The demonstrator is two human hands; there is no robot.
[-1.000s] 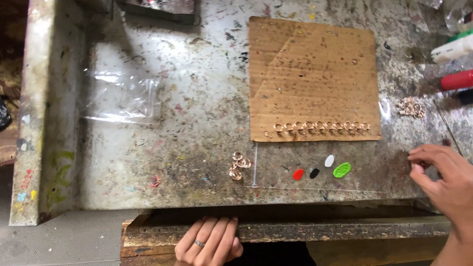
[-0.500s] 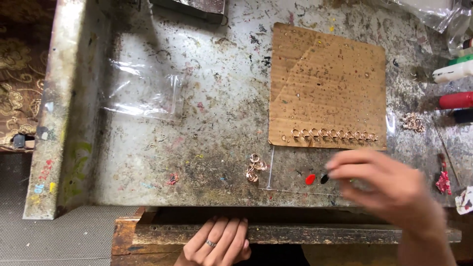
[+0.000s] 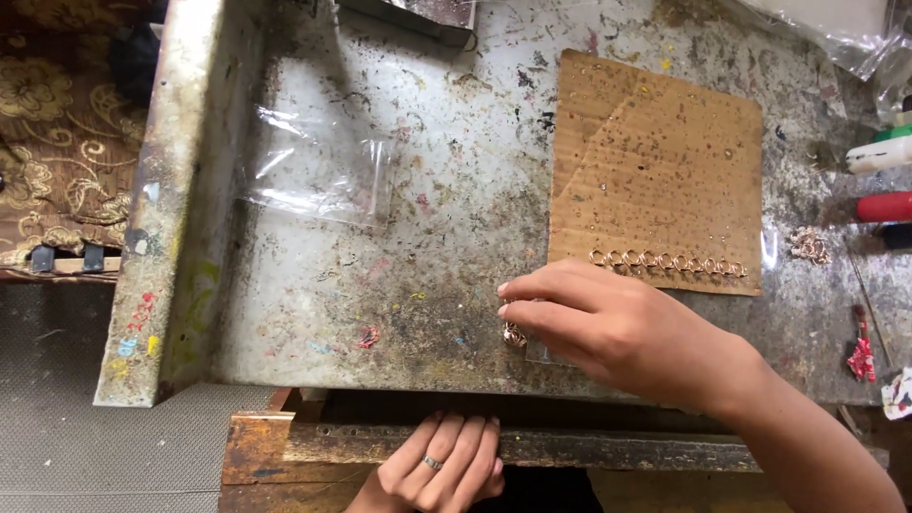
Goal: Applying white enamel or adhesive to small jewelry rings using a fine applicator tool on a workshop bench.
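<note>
Just changed: my right hand point(image 3: 617, 328) was out at the right edge of the bench a second ago; it has swept left across the paint dabs and now lies over the small copper-coloured rings point(image 3: 514, 333) near the front edge
What that means: I judge the reach is over and the pick-up is at hand, the rings being right under the fingertips
Right hand fingers: stretched out flat and close together, tips on or just at the rings; I cannot tell whether any ring is pinched yet
Left hand point(image 3: 439, 465): loosely curled under the front wooden rail point(image 3: 532, 445), a ring on one finger, holding nothing, unmoved since earlier
Rings' place: on the stained metal worktop point(image 3: 313, 285), just left of the cardboard sheet point(image 3: 655, 161), mostly hidden by my fingers
Cardboard sheet: a row of rings point(image 3: 665, 261) stands along its lower edge, just above my knuckles
Clear plastic bag point(image 3: 318, 171): lies flat on the worktop, well apart to the left; looks empty, though glare hides part of it
Loose heap point(image 3: 810, 247): more copper bits right of the cardboard, in no container
Right edge: a red-capped tube point(image 3: 883, 206) and a white one point(image 3: 879, 154), contents unseen
</note>
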